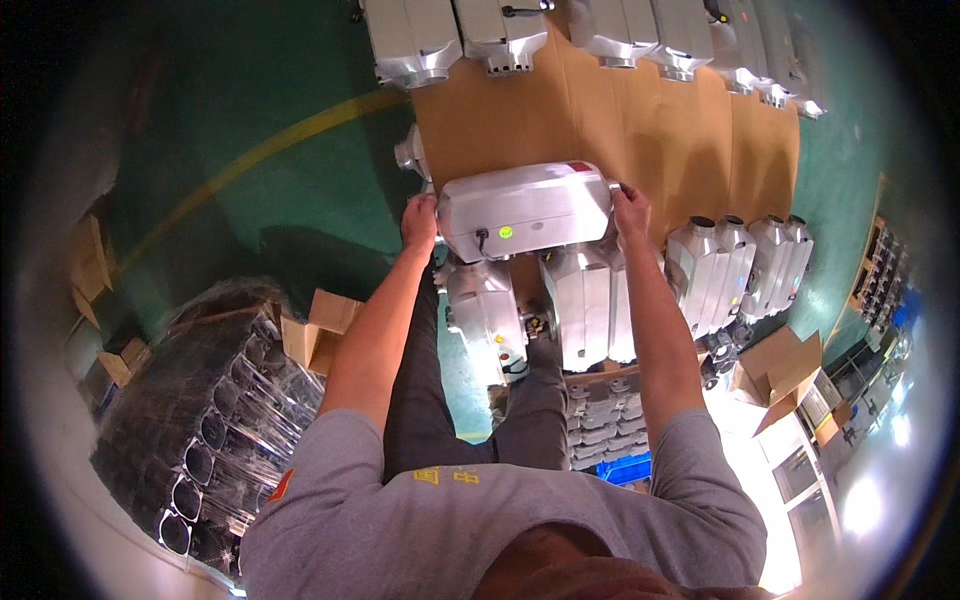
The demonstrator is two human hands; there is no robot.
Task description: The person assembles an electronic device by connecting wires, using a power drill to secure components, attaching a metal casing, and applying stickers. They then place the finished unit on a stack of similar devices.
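A silver box-shaped metal unit [545,208] with rounded edges is held level in front of me, above cardboard. A green round sticker, a red label and a short black cable show on it. My left hand [419,224] is closed around its left end, and my right hand [631,214] grips the right end. The fingers are partly hidden behind the ends. Just below the held unit, a similar silver unit [482,310] stands near my legs, with another [580,310] to its right.
Brown cardboard [640,130] lies beneath the units. A far row of silver units [410,45] lines its back edge; several more [698,270] stand at right. Open cartons [780,372] and a film-wrapped stack [190,420] flank me. A yellow line [290,132] crosses the green floor.
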